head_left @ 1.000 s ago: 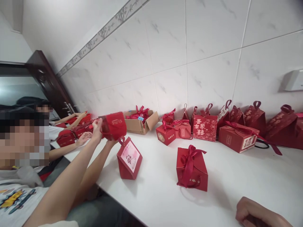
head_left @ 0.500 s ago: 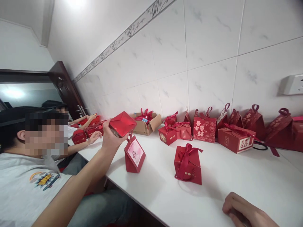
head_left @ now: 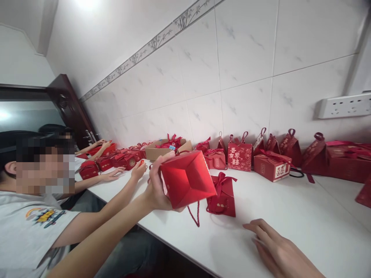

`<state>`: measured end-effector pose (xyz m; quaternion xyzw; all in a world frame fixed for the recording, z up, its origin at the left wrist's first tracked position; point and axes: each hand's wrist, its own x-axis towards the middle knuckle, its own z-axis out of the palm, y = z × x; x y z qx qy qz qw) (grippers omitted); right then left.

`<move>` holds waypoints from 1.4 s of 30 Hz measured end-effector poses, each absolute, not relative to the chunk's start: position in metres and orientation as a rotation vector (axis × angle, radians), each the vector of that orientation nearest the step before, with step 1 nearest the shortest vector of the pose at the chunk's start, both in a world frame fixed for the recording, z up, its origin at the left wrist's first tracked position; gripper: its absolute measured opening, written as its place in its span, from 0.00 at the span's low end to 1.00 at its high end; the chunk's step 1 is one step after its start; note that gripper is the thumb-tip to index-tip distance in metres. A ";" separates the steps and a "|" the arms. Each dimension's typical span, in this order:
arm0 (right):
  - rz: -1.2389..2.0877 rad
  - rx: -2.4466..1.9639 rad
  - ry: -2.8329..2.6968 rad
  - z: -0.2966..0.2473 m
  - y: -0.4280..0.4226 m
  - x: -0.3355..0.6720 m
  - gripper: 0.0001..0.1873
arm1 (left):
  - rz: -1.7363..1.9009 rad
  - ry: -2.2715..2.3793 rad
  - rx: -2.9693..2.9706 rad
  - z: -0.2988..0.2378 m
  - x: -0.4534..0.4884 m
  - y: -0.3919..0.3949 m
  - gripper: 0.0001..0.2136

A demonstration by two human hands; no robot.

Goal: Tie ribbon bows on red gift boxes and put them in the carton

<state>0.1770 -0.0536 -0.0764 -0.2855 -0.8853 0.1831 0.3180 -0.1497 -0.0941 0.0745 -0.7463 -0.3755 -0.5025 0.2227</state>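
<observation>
My left hand [head_left: 159, 183] grips a red paper gift box [head_left: 188, 179] by its side, raised over the table. Its bright red face with folded panels is turned towards me, and a twisted red cord hangs below it. Low on the right is my right hand [head_left: 271, 243], open and holding nothing, fingers stretched over the white tabletop [head_left: 246, 258]. Just behind the held box stands a red gift box with a ribbon bow [head_left: 224, 197], partly covered by it.
More red gift boxes [head_left: 272, 166] line the tiled wall. A cardboard carton [head_left: 152, 151] holds ribboned red items. On the left sits a co-worker [head_left: 37, 216], a hand [head_left: 138, 169] over the table, near more red boxes [head_left: 89, 168]. A white power socket [head_left: 344, 107] is on the wall.
My left hand has brought the held box right and closer to me, turning its folded face towards me. My right hand has uncurled and shifted left. The view has turned right.
</observation>
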 end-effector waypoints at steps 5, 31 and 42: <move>0.598 -0.731 -2.358 -0.064 -0.057 0.176 0.15 | -1.314 -0.650 -2.313 0.066 -0.106 -0.090 0.58; 1.438 -0.600 -1.419 -0.009 -0.092 0.164 0.32 | -1.357 -0.615 -2.810 0.032 -0.041 -0.073 0.57; 1.510 -0.597 -1.412 -0.017 -0.096 0.163 0.30 | -1.393 -0.641 -2.878 0.031 -0.048 -0.087 0.57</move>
